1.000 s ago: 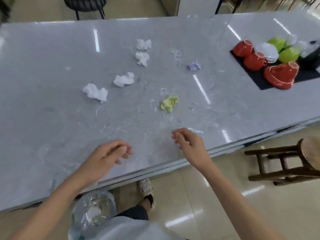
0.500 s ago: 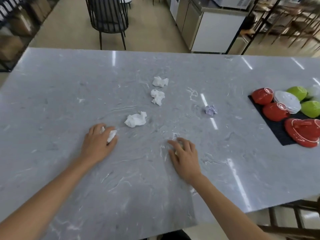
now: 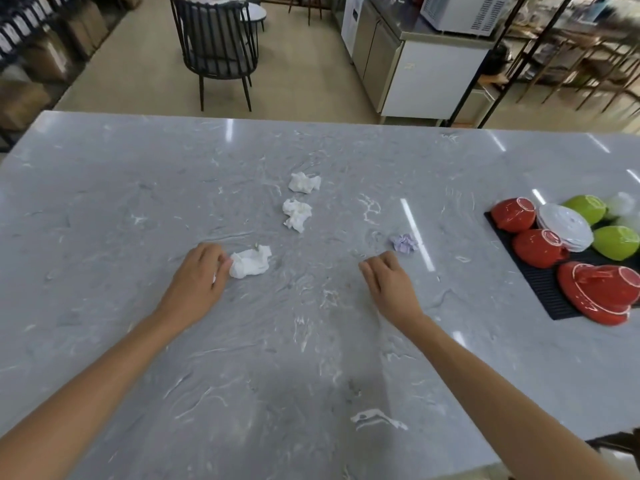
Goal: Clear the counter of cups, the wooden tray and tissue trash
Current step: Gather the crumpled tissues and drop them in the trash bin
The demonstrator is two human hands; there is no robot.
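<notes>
Fingers [image 3: 221, 259] of the left hand [image 3: 197, 278] curl inward over the grey marble-patterned bench [image 3: 104, 202], their tips touching the near edge of a crumpled white tissue wad [image 3: 250, 262]; a sliver of white shows under the palm, though whether they grip anything there I cannot tell. Fingers [image 3: 372, 266] of the right hand [image 3: 389, 285] lie pressed together and bent downward, tips on the bench surface; what they enclose, if anything, is hidden. Just beyond the right hand, near but apart, sits a small crumpled lilac tissue ball [image 3: 404, 242]. Farther toward the middle of the bench lie two more crumpled white tissues, one nearer [image 3: 296, 214] and one behind it [image 3: 304, 182], close together. At the right edge a black ribbed mat [image 3: 540, 282] carries upturned red ceramic cups [image 3: 512, 214], a white ribbed dish [image 3: 564, 227], lime-green bowls [image 3: 616, 242] and a red cup lying on a red saucer [image 3: 602, 292]. Behind the bench stands a dark slatted metal chair [image 3: 216, 50].
</notes>
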